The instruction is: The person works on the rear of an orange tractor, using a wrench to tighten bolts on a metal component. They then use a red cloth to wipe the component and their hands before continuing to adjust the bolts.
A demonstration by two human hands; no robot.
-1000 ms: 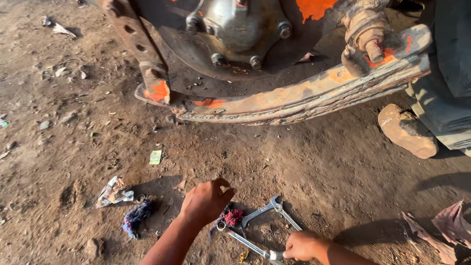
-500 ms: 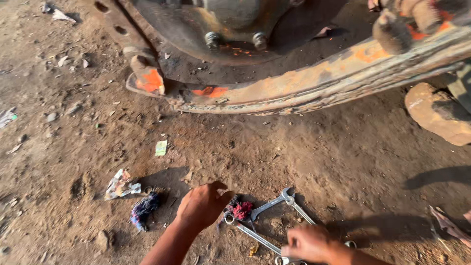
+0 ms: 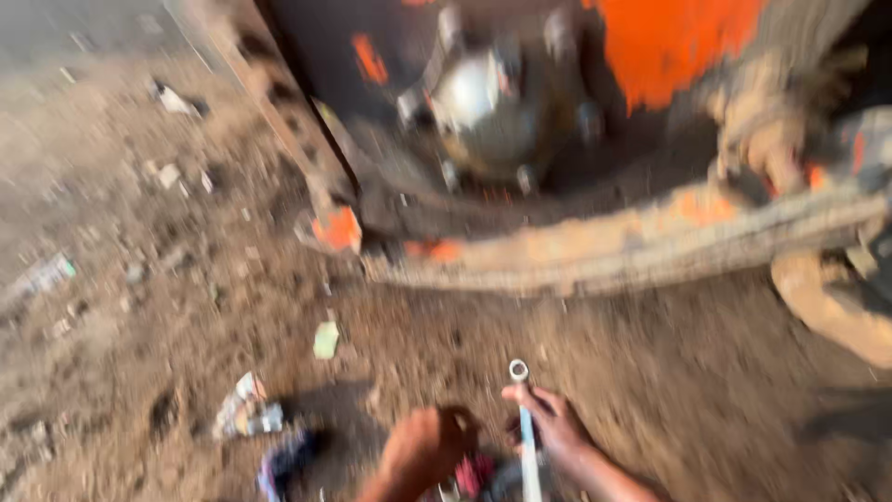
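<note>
Whereas both hands worked among spanners on the dirt ground (image 3: pixel 186 279) a second ago, the right hand (image 3: pixel 550 423) now grips one ring spanner (image 3: pixel 526 428) upright at lower centre, while the left hand (image 3: pixel 426 448) stays fisted beside it, its hold unclear.

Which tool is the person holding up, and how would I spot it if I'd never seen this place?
Start at the big rusty orange-and-brown machine part across the top, then drop to the dirt ground below it, where two hands meet at the bottom edge. The right hand grips a slim silvery wrench, pointing up. Its shiny ring end sets it apart from the dull litter scraps around.
</note>
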